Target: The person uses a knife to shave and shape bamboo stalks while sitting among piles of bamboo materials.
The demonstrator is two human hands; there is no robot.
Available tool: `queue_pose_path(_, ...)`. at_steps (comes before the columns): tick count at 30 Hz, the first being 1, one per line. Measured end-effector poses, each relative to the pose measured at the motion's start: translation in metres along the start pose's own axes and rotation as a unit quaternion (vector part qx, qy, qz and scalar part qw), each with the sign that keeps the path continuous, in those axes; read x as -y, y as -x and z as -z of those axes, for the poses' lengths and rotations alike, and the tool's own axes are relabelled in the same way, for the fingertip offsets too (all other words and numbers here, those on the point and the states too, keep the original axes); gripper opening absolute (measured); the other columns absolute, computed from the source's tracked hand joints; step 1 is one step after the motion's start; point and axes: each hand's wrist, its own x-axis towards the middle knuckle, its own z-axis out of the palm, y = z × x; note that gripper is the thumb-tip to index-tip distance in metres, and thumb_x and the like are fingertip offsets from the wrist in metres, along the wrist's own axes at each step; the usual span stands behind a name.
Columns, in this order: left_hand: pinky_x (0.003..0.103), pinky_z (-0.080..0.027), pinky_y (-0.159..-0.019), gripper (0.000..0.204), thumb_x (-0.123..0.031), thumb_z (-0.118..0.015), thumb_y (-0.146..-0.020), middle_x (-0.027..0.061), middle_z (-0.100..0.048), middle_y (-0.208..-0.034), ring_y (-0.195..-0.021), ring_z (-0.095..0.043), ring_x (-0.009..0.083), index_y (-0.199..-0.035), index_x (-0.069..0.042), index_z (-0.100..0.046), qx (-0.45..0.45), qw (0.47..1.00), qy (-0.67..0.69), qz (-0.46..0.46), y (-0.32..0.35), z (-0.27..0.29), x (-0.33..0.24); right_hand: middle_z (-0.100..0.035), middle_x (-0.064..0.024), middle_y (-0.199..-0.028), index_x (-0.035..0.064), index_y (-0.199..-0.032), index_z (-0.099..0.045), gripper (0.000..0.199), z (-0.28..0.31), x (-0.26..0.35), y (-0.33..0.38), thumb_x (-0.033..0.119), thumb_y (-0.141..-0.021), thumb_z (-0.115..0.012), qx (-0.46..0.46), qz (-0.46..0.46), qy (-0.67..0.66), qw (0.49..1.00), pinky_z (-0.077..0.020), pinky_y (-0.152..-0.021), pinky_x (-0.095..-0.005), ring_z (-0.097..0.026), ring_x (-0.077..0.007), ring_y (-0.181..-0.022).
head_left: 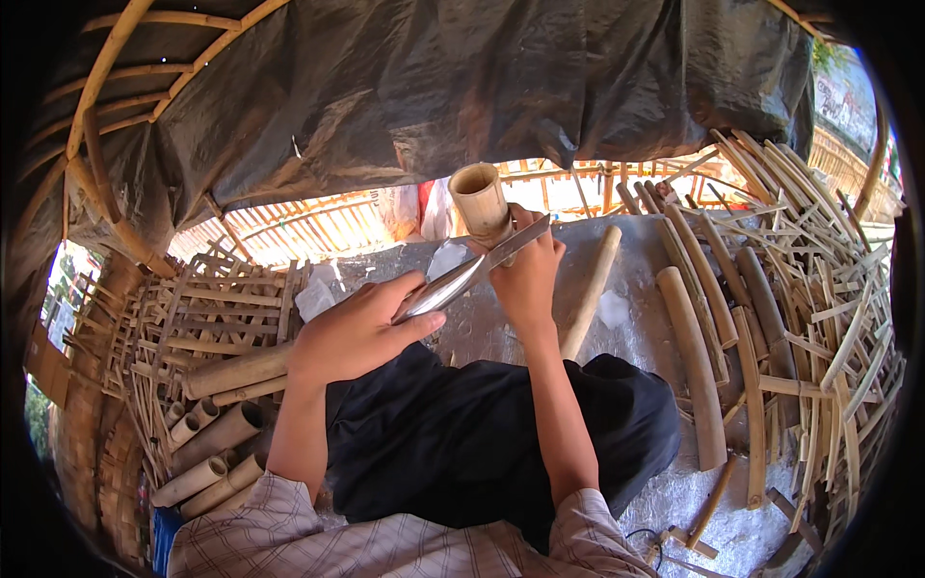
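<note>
1. Left hand [356, 328]: I see it closed around the handle of the metal knife [451, 289].
2. Right hand [528, 279]: I see it wrapped around the lower part of the bamboo tube [479, 205].
3. Tube position: beyond the black cloth [434, 438], open end up.
4. Blade: crosses near the right hand; I cannot tell whether it touches the tube.
5. Surroundings: bamboo strips [838, 318] lie piled at right.
</note>
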Motion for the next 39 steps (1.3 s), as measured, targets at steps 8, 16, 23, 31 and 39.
queue_pose_path(8,0.023,-0.031,-0.039,0.032,-0.032,-0.058,-0.106,-0.0010,-0.047,-0.059,-0.042,-0.038,0.0053,-0.114,-0.002,-0.056,-0.058,0.961,0.265,0.050,0.018,0.000,0.007,-0.061,-0.0143,-0.121,0.0040,-0.132,-0.058,0.066,0.003,-0.002,-0.004,0.017,-0.075,-0.088,-0.013,-0.032,-0.057,0.998,-0.0388,-0.094,-0.0467,-0.056,-0.0336,-0.117)
queue_pose_path(16,0.023,-0.029,-0.037,0.030,-0.031,-0.059,-0.106,-0.0019,-0.045,-0.058,-0.041,-0.036,0.0047,-0.112,-0.002,-0.055,-0.097,0.969,0.217,0.064,0.012,-0.003,0.005,-0.061,-0.0143,-0.121,0.0021,-0.129,-0.059,0.063,0.004,-0.004,-0.003,0.018,-0.076,-0.088,-0.021,-0.029,-0.045,0.998,-0.0398,-0.093,-0.0462,-0.057,-0.0329,-0.116)
queue_pose_path(23,0.023,-0.029,-0.037,0.028,-0.028,-0.058,-0.106,-0.0023,-0.044,-0.058,-0.041,-0.035,0.0043,-0.113,-0.001,-0.055,-0.107,0.969,0.212,0.066,0.017,-0.001,0.004,-0.061,-0.0139,-0.120,0.0027,-0.129,-0.059,0.062,0.005,0.000,-0.004,0.018,-0.076,-0.088,-0.032,-0.017,-0.041,0.998,-0.0400,-0.093,-0.0462,-0.057,-0.0332,-0.115)
queue_pose_path(31,0.023,-0.029,-0.038,0.030,-0.026,-0.056,-0.107,-0.0026,-0.043,-0.055,-0.040,-0.036,0.0046,-0.120,0.001,-0.053,-0.102,0.976,0.184,0.062,0.023,-0.002,0.005,-0.061,-0.0142,-0.119,0.0025,-0.129,-0.059,0.063,0.001,0.000,-0.001,0.018,-0.075,-0.089,-0.031,-0.011,-0.035,0.999,-0.0401,-0.093,-0.0458,-0.057,-0.0331,-0.114)
queue_pose_path(39,0.024,-0.031,-0.043,0.025,-0.027,-0.061,-0.106,-0.0039,-0.046,-0.064,-0.049,-0.040,0.0031,-0.109,-0.003,-0.055,-0.134,0.971,0.177,0.086,0.026,-0.004,0.001,-0.061,-0.0144,-0.120,0.0026,-0.130,-0.058,0.064,0.001,0.000,0.000,0.017,-0.075,-0.088,-0.026,-0.011,-0.029,0.999,-0.0397,-0.093,-0.0458,-0.057,-0.0332,-0.115)
